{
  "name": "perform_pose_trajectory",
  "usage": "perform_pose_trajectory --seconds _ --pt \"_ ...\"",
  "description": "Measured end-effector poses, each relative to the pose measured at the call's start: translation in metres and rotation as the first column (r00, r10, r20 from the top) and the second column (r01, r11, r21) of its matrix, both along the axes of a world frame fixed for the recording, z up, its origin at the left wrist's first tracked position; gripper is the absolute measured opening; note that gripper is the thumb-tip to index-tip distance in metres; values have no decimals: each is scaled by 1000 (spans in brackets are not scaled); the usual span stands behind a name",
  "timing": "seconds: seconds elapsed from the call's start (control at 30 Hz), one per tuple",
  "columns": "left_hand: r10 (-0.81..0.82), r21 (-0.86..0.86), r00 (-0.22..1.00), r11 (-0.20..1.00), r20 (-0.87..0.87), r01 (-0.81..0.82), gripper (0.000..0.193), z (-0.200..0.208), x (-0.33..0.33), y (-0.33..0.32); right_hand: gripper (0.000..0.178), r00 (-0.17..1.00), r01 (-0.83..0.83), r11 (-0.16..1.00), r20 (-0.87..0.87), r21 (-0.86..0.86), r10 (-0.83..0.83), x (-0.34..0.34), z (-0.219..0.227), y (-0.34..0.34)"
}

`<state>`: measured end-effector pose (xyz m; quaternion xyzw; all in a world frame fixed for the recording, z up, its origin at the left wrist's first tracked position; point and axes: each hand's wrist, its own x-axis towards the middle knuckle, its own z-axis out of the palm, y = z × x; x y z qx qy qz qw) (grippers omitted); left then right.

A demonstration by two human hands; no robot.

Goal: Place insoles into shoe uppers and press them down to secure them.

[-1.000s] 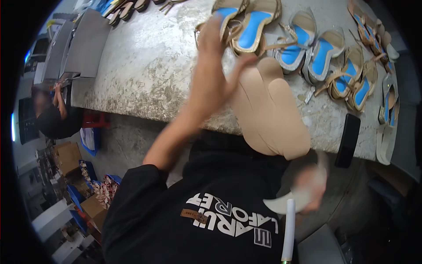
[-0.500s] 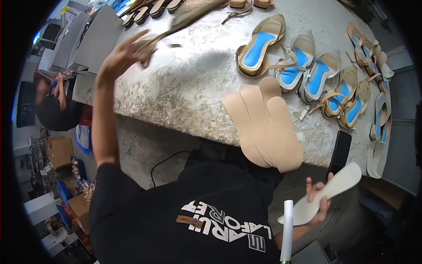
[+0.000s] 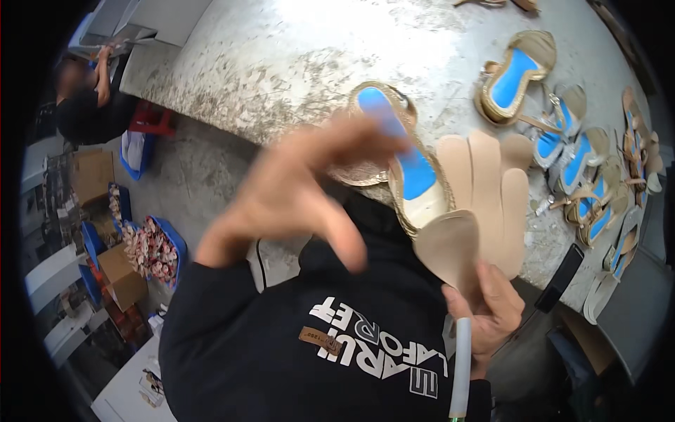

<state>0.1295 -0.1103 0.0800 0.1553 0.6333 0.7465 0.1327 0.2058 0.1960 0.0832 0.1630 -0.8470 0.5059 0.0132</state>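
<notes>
My left hand [image 3: 302, 186], smeared by motion, has its thumb and fingers spread wide. Its fingertips pass over a gold sandal [image 3: 439, 184] with a blue pad inside, at the table's near edge; I see no grip on it. Partly behind that hand is another gold shoe part [image 3: 369, 176]. My right hand [image 3: 492, 306] pinches a beige insole [image 3: 450, 243] between thumb and fingers. The insole's rounded end overlaps the near end of the gold sandal in view; whether they touch I cannot tell. A fan of beige insoles [image 3: 485, 190] lies just right of the sandal.
Gold and silver sandals with blue pads, including a gold one [image 3: 517, 77], stand along the table's right side. A black phone [image 3: 560, 278] lies at the near right edge. A white tube [image 3: 460, 369] rises in front. Grey boxes [image 3: 165, 17] and another person [image 3: 88, 105] are far left.
My left hand has come from the far left to the middle, fingers spread. The right hand has brought its insole leftward to the gold sandal, now at the table edge. The view has shifted too.
</notes>
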Motion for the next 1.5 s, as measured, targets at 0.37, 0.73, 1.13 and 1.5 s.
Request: perform_pose_trajectory --seconds 0.37,0.73,1.13,1.5 --pt "411 -206 856 850 -314 -484 52 -65 -67 -4 54 984 31 931 154 365 -93 -15 15 -9" --pt "208 17 973 977 101 -210 112 -95 -78 2 56 992 -68 949 -83 309 98 -102 -32 -88" --pt "267 -56 955 960 -129 -276 55 -107 -77 2 56 990 -89 945 -78 316 119 -98 -43 -97" --pt "312 -159 905 916 -290 -367 23 -106 -80 5 78 912 -409 538 312 737 266 -70 27 -80"
